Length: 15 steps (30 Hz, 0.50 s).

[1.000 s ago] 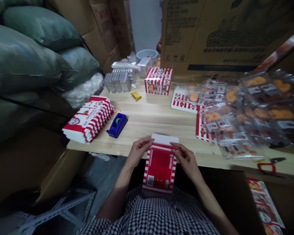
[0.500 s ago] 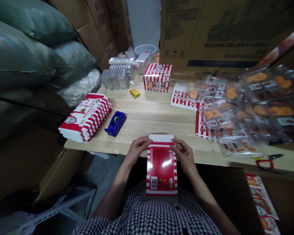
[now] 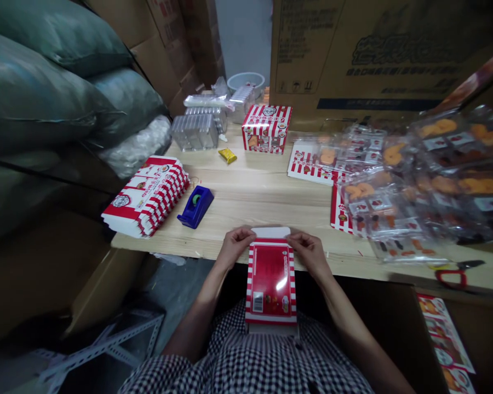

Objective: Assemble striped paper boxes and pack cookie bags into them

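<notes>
A red-and-white striped carton lies against my front at the table's near edge, its white end flap pointing away from me. My left hand pinches the flap's left corner between thumb and fingers. At the right corner my right hand pinches in the same way. A barcode and small food pictures show on the carton's red face. Beyond my left hand stands a blue tape dispenser with a green roll.
Flat striped cartons are stacked at left. Behind stand clear plastic trays, a yellow packet and an assembled box. Clear bags of toy-like food pieces cover the right side, near red-handled scissors.
My right hand's fingers have drawn together into a closer pinch at the flap's corner. The carton's lower end has tipped slightly, and the view has shifted a little.
</notes>
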Each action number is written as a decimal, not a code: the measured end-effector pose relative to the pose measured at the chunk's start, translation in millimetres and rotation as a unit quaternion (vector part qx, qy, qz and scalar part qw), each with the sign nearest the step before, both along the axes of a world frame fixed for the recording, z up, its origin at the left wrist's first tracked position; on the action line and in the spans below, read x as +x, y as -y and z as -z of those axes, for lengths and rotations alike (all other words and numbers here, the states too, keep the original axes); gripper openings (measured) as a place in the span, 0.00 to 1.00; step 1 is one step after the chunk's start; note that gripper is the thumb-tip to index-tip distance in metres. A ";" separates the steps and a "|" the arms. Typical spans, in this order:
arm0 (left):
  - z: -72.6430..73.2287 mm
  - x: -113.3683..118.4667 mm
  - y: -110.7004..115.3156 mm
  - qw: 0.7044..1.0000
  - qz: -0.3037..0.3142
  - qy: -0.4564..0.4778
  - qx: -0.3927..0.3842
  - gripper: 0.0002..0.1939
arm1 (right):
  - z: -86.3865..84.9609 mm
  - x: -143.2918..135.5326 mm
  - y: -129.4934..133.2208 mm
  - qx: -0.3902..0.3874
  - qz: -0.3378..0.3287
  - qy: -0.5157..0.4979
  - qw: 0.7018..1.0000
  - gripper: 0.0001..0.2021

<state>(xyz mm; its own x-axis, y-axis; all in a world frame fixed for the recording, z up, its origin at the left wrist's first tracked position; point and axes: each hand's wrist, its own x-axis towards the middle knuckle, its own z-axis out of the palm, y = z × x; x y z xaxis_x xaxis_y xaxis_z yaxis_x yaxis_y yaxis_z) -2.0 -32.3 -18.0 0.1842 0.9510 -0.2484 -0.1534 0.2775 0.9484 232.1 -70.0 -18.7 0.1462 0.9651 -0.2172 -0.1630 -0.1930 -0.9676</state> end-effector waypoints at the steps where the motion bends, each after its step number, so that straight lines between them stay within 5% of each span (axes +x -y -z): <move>1: 2.1 0.7 0.1 1.000 -0.014 0.021 -0.013 0.15 | 0.9 -1.9 0.3 0.002 0.006 -0.002 1.000 0.12; 5: -0.9 -0.6 -0.1 0.995 0.009 0.081 -0.058 0.31 | -3.7 -5.1 3.8 0.015 0.026 -0.019 0.999 0.17; 9: -6.2 -2.0 1.0 0.989 0.070 0.098 -0.082 0.18 | -6.3 -0.9 6.5 0.018 0.008 -0.063 0.998 0.37; 15: 1.4 -1.4 5.6 0.994 0.079 0.058 -0.050 0.12 | 11.7 4.1 8.2 0.017 -0.075 -0.020 0.997 0.13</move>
